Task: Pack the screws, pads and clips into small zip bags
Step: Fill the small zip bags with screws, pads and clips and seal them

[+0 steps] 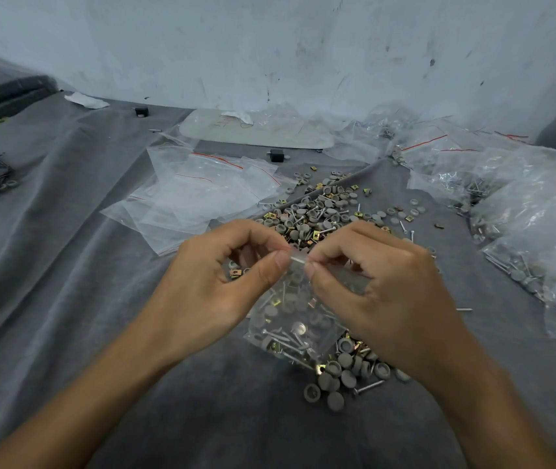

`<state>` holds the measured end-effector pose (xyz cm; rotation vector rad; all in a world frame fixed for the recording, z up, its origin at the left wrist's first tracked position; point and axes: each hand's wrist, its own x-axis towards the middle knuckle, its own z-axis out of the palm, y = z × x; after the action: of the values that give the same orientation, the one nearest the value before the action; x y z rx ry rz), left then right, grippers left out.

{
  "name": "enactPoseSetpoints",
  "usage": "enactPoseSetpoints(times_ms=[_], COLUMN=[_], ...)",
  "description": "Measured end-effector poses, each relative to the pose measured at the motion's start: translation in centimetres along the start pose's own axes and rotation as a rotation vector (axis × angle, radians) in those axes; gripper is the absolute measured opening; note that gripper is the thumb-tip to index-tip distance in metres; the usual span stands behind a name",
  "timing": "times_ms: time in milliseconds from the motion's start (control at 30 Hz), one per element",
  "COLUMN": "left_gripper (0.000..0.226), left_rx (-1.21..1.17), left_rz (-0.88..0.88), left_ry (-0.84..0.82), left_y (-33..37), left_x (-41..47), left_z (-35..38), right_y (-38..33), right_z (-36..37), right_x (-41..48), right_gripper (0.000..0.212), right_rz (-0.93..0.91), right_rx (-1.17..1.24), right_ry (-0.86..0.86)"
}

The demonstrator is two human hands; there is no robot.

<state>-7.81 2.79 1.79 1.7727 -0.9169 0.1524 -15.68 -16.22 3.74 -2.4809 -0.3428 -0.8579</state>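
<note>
A small clear zip bag (290, 319) hangs between my hands, holding screws, grey round pads and brass clips. My left hand (215, 282) pinches the bag's top edge with thumb and fingers. My right hand (378, 286) pinches the same top edge just to the right. Behind the hands a loose pile of pads, clips and screws (320, 211) lies on the grey cloth (66, 265). More pads and a screw (344, 377) lie under the bag.
Several empty zip bags with red strips (195, 194) are spread at the left of the pile. Filled bags (534, 225) are heaped at the right. A white wall (270, 45) stands behind. Black items (9, 93) lie far left.
</note>
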Motion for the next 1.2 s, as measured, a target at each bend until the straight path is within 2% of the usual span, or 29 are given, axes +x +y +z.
enactPoseSetpoints(times_ms=[333,467,667,867,1200], left_gripper=[0.001,0.009,0.003,0.004,0.006], left_rx=[-0.003,0.0,0.0,-0.044,-0.028], left_rz=[0.001,-0.013,0.001,0.004,-0.035], left_ry=[-0.006,-0.049,-0.013,-0.002,0.001], left_y=[0.2,0.4,0.0,-0.3,-0.9], left_x=[0.1,0.0,0.1,0.5,0.7], left_z=[0.1,0.1,0.1,-0.1,-0.5], right_y=[0.7,0.6,0.9,1.6,2.4], right_z=[-0.5,0.0,-0.4,-0.5,-1.5], right_x=[-0.2,-0.2,-0.3,-0.3,-0.3], right_gripper=[0.006,0.007,0.012,0.006,0.012], right_rz=[0.066,0.052,0.083,0.093,0.222], right_rx=[0.064,0.056,0.087,0.121,0.259], right_ry=[-0.032,-0.04,-0.078,-0.057,-0.056])
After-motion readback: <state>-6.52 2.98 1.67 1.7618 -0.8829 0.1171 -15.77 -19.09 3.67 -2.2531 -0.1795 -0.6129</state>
